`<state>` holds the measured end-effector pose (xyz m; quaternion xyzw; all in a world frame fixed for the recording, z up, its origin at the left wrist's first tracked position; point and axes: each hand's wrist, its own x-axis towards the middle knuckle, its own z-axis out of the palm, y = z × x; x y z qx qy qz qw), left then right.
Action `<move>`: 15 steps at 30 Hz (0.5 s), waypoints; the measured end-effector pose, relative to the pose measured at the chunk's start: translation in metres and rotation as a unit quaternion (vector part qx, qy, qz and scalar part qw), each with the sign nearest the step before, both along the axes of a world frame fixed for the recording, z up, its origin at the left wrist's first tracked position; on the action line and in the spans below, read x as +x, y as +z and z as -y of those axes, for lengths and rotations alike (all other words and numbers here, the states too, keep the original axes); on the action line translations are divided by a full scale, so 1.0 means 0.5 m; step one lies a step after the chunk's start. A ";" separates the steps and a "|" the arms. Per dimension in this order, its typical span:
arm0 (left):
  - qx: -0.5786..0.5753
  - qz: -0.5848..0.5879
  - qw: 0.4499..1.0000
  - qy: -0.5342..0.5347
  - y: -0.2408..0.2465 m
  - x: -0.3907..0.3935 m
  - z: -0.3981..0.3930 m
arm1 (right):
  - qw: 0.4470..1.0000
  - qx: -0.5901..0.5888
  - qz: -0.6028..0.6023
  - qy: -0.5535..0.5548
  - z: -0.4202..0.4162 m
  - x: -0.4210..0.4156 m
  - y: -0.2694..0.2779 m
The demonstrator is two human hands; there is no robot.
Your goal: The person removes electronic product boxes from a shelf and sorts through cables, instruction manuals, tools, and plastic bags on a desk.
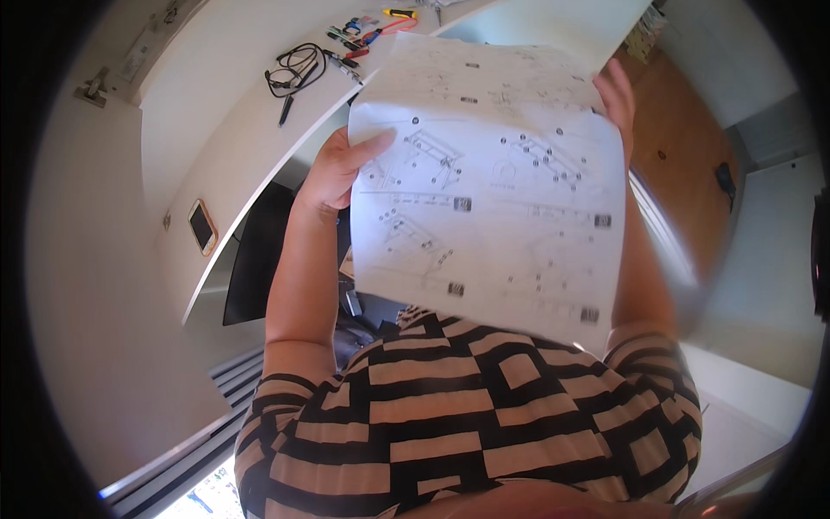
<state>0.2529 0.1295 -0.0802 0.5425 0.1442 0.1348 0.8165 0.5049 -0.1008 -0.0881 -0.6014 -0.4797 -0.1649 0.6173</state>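
Note:
A large white assembly instruction sheet (480, 253) is held up before my chest. It bears line drawings of a frame with legs, numbered dots and dark square marks; its upper part is folded or bent back. My left hand (337, 170) grips the left edge, thumb on the front and the other fingers behind. At the upper right edge is my right hand (616, 97), its fingertips showing past the paper and its palm against the edge. The thumb on that side is hidden by the paper.
On the white shelf board (240, 149) lie a coiled black cable (295, 68), a black pen (285, 110), a smartphone (203, 227) and several small tools, including a yellow-and-black handle (400, 13). A black panel (256, 259) stands below. To the right is a wooden surface (674, 162) with a dark object (726, 185).

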 end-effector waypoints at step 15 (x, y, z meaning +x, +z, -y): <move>-0.036 -0.034 0.997 -0.056 0.042 -0.007 0.036 | 0.942 -0.144 -0.225 0.203 0.164 -0.015 -0.034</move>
